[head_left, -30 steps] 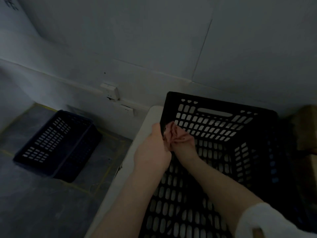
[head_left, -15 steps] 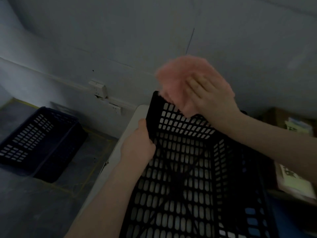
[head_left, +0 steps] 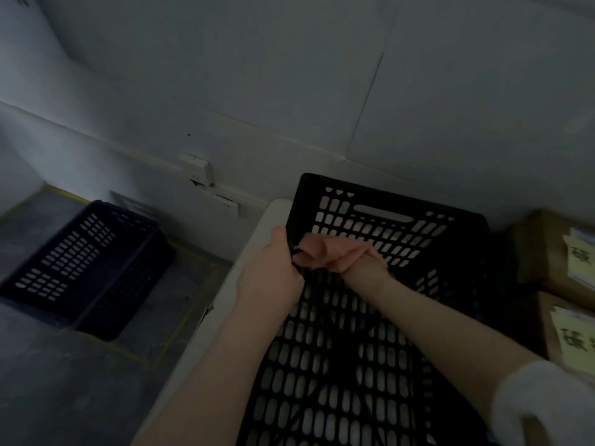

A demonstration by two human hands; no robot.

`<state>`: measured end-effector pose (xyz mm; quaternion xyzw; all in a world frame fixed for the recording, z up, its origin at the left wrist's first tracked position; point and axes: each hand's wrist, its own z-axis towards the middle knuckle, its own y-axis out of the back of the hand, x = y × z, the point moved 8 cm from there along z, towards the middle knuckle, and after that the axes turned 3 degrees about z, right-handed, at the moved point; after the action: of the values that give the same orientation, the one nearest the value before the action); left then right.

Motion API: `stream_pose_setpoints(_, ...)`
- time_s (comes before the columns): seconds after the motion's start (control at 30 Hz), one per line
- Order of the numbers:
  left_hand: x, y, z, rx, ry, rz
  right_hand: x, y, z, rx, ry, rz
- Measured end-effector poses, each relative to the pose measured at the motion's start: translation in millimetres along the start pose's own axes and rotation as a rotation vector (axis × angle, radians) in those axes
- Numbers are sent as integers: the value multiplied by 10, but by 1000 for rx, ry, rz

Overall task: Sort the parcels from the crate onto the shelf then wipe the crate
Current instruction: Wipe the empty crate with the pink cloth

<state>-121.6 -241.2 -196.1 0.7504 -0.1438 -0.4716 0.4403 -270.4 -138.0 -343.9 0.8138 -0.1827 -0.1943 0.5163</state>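
Observation:
A black slotted crate (head_left: 389, 220) stands on a white table (head_left: 225, 291), with nothing visible inside it. My left hand (head_left: 273, 272) grips the crate's left wall near the far corner. Inside the crate, my right hand (head_left: 363, 262) holds a pink cloth (head_left: 322, 252) against the inner far-left corner. Cardboard parcels with yellow labels (head_left: 560, 278) sit to the right of the crate.
A second dark crate (head_left: 80, 272) lies tilted on the grey floor at the left. A wall with a socket box (head_left: 199, 169) runs close behind the table. Yellow tape lines mark the floor.
Half a second ago my right hand held the pink cloth up above the crate's far rim. It has come back down into the far-left inner corner. My left hand keeps its grip.

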Motion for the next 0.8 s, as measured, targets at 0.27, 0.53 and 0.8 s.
stream_pose_setpoints(0.27, -50, 33, -42, 11, -1, 11, -477, 1388, -1143, -444, 127, -311)
stream_pose_setpoints(0.53, -56, 36, -36, -8, -18, 2, -535, 387, -533, -8, -163, -208)
stream_pose_setpoints(0.8, -90, 52, -52, -9, -29, -14, -449, 161, -566, 15, -87, -254)
